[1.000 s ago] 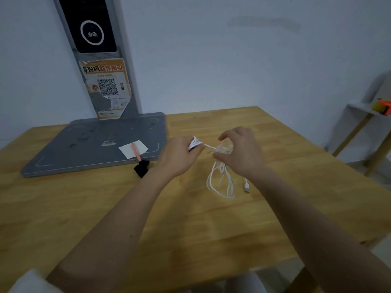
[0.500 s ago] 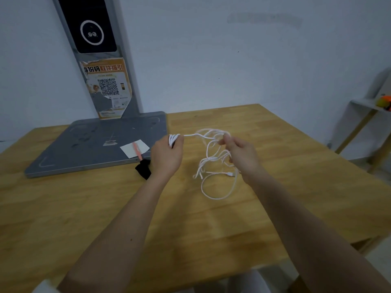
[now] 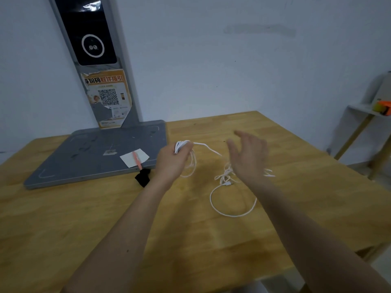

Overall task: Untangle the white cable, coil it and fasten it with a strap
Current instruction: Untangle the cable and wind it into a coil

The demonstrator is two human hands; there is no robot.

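Observation:
My left hand point(image 3: 172, 160) grips a small bundle of folded loops of the white cable point(image 3: 231, 214) above the wooden table point(image 3: 84, 218). One strand runs from that fist to the right. The rest lies tangled on the table under my right hand point(image 3: 248, 155), with a big loop and a plug point(image 3: 228, 183) nearer to me. My right hand hovers with fingers spread and holds nothing. A black strap point(image 3: 143, 177) lies on the table just left of my left wrist.
A grey flat base point(image 3: 91, 153) with an upright post point(image 3: 99, 60) and a QR-code sticker stands at the back left. On it lie a white card point(image 3: 133, 158) and a pink pen point(image 3: 137, 162). A side shelf point(image 3: 368, 115) with an orange object stands right.
My right hand has let go of the cable and opened, rising a little to the right. The tangle has dropped onto the table. My left hand keeps its bundle.

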